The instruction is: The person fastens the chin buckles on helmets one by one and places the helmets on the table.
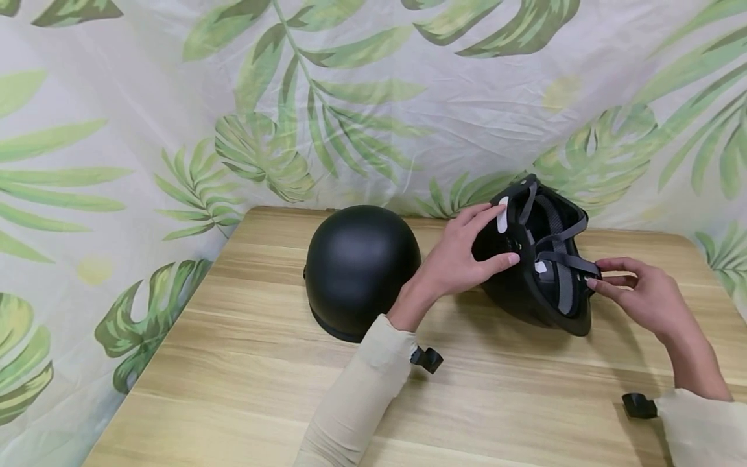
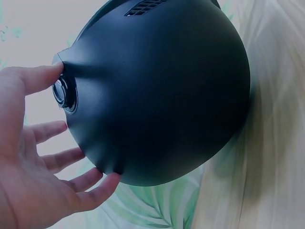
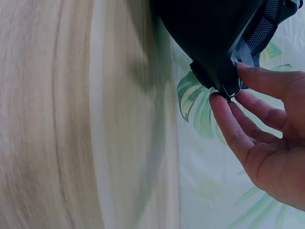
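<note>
A black helmet [image 1: 508,272] lies tilted on the table with its inside facing right, showing grey straps [image 1: 566,261] and dark padding. My left hand [image 1: 458,253] holds its near side, thumb by the rim and fingers spread over the shell. In the left wrist view, the left thumb lies beside a round black knob [image 2: 65,91] on the shell. At the helmet's right end, my right hand [image 1: 644,292] pinches the edge between thumb and fingers. The right wrist view shows that pinch close to a grey mesh strap [image 3: 259,36].
Another black helmet [image 1: 362,269] sits dome up to the left, close to my left forearm. The wooden table [image 1: 245,389] meets a leaf-print cloth [image 1: 373,97] at the back. Small black devices [image 1: 430,359] are strapped at both wrists.
</note>
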A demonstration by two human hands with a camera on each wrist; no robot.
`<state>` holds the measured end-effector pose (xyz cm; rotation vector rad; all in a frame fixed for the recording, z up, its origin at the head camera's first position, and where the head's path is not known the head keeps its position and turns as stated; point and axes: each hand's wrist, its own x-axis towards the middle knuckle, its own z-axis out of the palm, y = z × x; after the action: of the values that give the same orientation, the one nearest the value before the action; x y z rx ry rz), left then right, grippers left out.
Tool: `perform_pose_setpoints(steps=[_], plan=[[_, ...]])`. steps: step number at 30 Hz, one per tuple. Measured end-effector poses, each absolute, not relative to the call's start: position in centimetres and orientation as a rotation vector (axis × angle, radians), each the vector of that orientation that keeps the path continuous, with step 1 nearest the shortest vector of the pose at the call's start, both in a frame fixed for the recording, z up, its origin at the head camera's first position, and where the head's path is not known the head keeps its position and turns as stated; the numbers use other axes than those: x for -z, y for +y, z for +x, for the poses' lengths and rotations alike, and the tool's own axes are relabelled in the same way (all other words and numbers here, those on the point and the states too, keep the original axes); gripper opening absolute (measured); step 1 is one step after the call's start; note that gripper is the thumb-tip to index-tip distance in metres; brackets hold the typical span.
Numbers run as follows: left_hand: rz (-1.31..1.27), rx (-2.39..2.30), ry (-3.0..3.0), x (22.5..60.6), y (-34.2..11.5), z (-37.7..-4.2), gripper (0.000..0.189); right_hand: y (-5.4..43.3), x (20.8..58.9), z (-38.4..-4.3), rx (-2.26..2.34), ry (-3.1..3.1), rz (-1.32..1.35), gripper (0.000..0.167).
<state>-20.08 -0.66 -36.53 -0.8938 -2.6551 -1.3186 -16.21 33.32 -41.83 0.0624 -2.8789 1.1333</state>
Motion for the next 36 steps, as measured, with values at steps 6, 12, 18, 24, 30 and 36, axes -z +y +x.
perform_pose_setpoints(steps=[6, 12, 18, 24, 30, 36], plan=[[-0.859, 1.333, -2.618, 36.6, -0.4, -19.9, 0.079, 33.4, 41.9, -16.2, -1.136, -2.892, 0.065, 0.046], [-0.863, 1.324, -2.545, 36.6, -0.5, -19.8, 0.073, 33.1, 42.3, -16.2, -1.182, -2.936, 0.158, 0.045], [-0.949, 1.305, -2.533, 36.3, -0.9, -19.9, 0.070, 33.0, 42.4, -16.3, -1.109, -2.915, 0.207, 0.041], [-1.055, 1.264, -2.542, 36.2, -1.0, -20.1, 0.074, 33.1, 42.5, -16.3, -1.107, -2.890, 0.205, 0.038], [-1.036, 1.267, -2.551, 36.2, -0.9, -20.2, 0.073, 33.0, 42.6, -16.2, -1.165, -2.900, 0.213, 0.039], [-1.010, 1.255, -2.521, 36.1, -1.1, -20.1, 0.064, 32.8, 43.0, -16.3, -1.224, -2.905, 0.269, 0.038]])
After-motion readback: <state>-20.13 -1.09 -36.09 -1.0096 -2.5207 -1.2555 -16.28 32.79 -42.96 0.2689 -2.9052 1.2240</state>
